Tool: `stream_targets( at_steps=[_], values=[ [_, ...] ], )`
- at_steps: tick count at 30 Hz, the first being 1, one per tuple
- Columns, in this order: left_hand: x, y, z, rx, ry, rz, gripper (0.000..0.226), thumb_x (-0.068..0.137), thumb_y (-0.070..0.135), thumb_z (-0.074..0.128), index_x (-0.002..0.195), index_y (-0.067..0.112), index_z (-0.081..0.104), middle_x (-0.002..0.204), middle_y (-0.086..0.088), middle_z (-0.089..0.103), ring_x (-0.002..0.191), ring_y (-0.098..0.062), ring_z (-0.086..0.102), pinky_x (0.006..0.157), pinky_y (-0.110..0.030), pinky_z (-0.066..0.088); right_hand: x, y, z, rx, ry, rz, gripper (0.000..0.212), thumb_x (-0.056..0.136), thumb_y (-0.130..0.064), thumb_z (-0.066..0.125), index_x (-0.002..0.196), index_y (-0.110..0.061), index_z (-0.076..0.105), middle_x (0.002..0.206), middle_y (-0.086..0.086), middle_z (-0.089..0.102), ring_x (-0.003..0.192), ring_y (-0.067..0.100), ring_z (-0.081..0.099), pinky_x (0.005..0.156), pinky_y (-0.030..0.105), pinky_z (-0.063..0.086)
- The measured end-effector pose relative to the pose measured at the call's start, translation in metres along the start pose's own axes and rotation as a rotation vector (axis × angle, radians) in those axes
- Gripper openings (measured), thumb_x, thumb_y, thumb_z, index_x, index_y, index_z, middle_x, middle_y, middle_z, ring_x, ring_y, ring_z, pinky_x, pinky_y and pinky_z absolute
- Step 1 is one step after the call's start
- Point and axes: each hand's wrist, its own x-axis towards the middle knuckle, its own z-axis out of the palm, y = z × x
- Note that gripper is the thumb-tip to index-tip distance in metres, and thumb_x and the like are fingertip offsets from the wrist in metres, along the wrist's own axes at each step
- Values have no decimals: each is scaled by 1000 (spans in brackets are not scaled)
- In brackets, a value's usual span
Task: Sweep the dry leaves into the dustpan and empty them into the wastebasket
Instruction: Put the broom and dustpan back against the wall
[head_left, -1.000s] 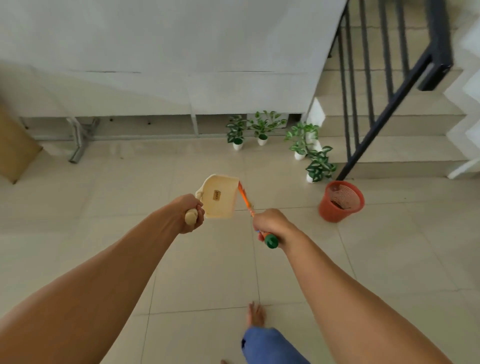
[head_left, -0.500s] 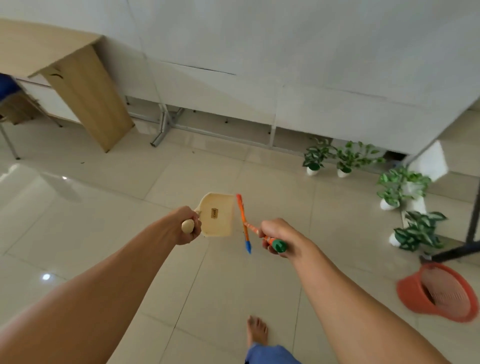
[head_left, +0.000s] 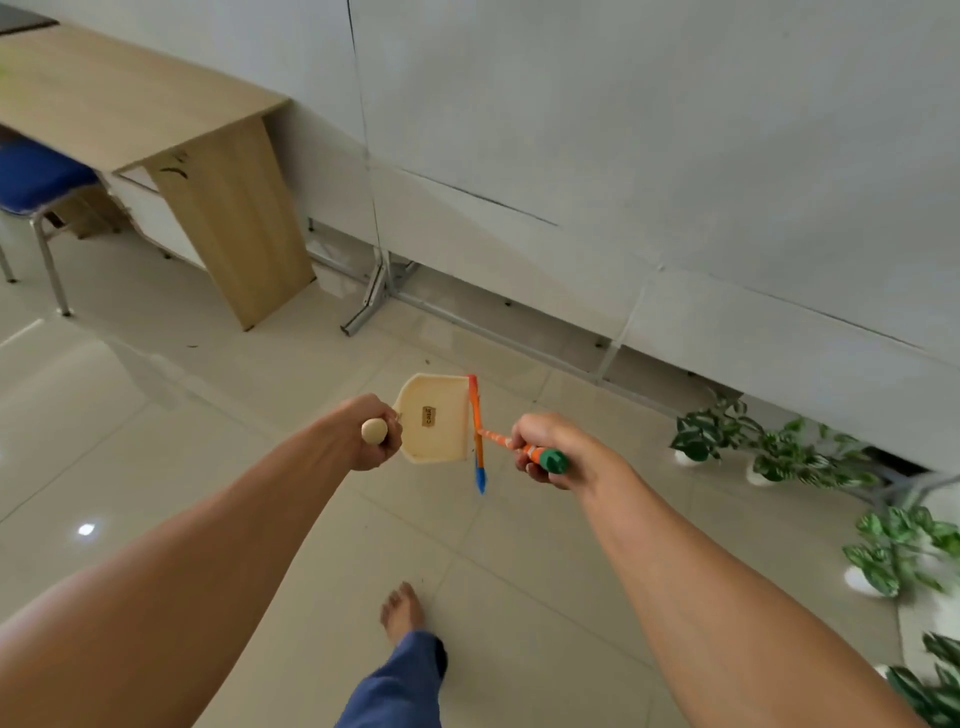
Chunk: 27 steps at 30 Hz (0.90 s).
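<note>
Dustpan (head_left: 434, 418) is held above the tiled floor (head_left: 208, 415), its handle wrapped by the curled fingers of the outstretched left hand (head_left: 382, 434). Its mouth is turned rightward toward the orange hand brush (head_left: 475, 421), whose green-capped handle is clasped in the right hand (head_left: 558, 447).

Wastebasket gone from view; desk (head_left: 135, 98) now nearer.

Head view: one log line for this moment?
left hand: grips dustpan handle | right hand: grips broom | dustpan: off floor, looks empty | wastebasket: out of view
</note>
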Motion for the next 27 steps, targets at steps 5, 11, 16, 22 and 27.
stream_targets(
  at_steps=[5, 11, 16, 22, 27],
  values=[
    [57, 113, 22, 30, -19, -20, 10, 100, 3, 44, 92, 3, 49, 63, -3, 43, 25, -5, 40, 31, -10, 39, 69, -104, 9, 31, 19, 34, 17, 82, 0, 42, 80, -6, 58, 40, 1, 48, 35, 7, 41, 31, 14, 35],
    [108, 208, 44, 82, -20, -55, 11, 100, 2, 43, 91, 4, 49, 67, -3, 43, 23, -5, 40, 29, -10, 38, 132, -183, 27, 67, 20, 85, 12, 83, -2, 43, 81, -4, 54, 57, 7, 47, 29, 8, 42, 29, 13, 33],
    [157, 288, 65, 71, 35, -70, 9, 97, 1, 47, 89, 3, 49, 67, -6, 45, 23, -7, 40, 30, -11, 40, 191, -256, 24, 65, 15, 85, 12, 85, -2, 40, 83, 0, 52, 62, 10, 50, 26, 8, 43, 29, 13, 34],
    [225, 370, 104, 200, 71, -108, 7, 95, 0, 45, 91, 3, 50, 66, -5, 46, 26, -8, 42, 34, -12, 44, 275, -330, 18, 30, -4, 127, 18, 83, 0, 37, 80, 2, 54, 62, 15, 57, 26, 10, 47, 29, 15, 38],
    [281, 440, 139, 262, 70, -128, 11, 93, -1, 47, 102, 3, 52, 74, -8, 50, 47, -10, 47, 36, -14, 45, 325, -397, 20, 73, -96, 138, 17, 88, -3, 36, 88, 2, 52, 62, 21, 61, 29, 14, 52, 29, 16, 41]
  ],
)
